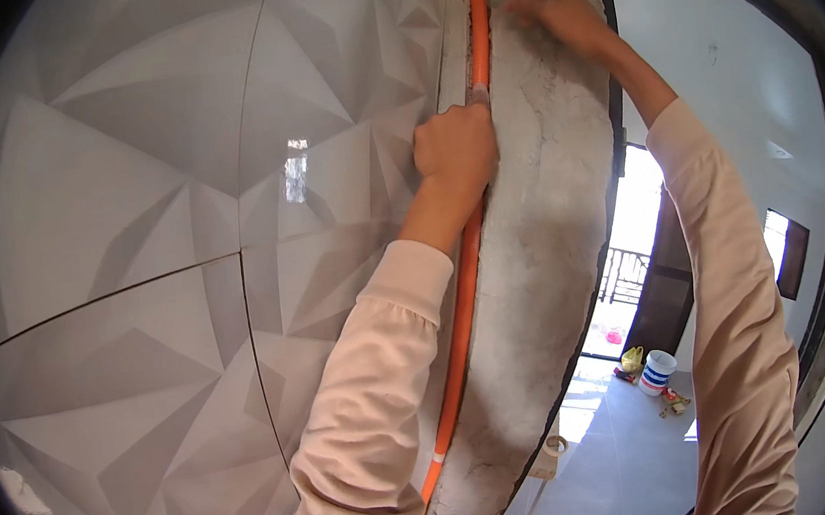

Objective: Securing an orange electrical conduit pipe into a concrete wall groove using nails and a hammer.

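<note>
Faceted tiles (pixel 134 186) flank an orange pipe (pixel 464 322) (bent up top).

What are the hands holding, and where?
The left hand grips the orange pipe by its upper part. The right hand is too blurred to tell.

Wide fisheye view in moderate daylight. The open doorway (pixel 628 205) is overexposed, and a patch of sunlight whitens the floor (pixel 600 459) near it. Glossy wall tiles (pixel 150 59) carry a small, hard glare; the concrete strip (pixel 549 213) is evenly lit, with soft shading. The right hand (pixel 565 15) is motion-blurred, the left (pixel 457 150) sharper. Straight edges bow outward; the corners darken to black.
</note>
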Available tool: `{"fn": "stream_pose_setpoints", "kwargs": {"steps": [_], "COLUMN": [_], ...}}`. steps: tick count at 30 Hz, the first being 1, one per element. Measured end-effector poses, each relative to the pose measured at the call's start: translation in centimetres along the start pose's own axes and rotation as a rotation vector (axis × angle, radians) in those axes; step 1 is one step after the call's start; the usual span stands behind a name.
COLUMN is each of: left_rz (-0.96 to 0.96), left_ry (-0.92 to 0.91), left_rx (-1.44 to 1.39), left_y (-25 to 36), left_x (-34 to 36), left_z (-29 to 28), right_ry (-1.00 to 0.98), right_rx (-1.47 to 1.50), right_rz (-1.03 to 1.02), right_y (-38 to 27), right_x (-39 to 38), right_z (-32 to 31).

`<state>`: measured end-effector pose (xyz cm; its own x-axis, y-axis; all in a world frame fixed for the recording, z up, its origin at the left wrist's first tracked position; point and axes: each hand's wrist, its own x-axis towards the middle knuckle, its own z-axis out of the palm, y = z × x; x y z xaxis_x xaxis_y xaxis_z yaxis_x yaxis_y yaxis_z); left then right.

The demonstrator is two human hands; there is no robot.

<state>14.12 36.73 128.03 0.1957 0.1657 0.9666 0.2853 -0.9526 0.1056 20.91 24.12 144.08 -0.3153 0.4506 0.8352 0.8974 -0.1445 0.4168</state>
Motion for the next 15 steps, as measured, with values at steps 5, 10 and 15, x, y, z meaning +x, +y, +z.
{"fn": "stream_pose_setpoints", "kwargs": {"steps": [5,10,15], "left_rz": [0.01,-0.078,-0.214], "left_ry": [0.075,0.087,0.244], "left_rx": [-0.012,-0.141,-0.472], "left_y": [0.0,0.2,0.4], "left_x": [-0.8,-1.2,-1.2], "left_z": [0.0,1.1,1.8], "right_ry": [-0.207,-0.18,-0.095], "right_rx": [0.581,0.348,0.087], "right_rz": [0.388,0.165,-0.173], "right_y": [-2.9,-2.9,-2.3], "right_x": [0.0,-0.6,-1.3], "right_z": [-1.1,1.0,1.5]}}
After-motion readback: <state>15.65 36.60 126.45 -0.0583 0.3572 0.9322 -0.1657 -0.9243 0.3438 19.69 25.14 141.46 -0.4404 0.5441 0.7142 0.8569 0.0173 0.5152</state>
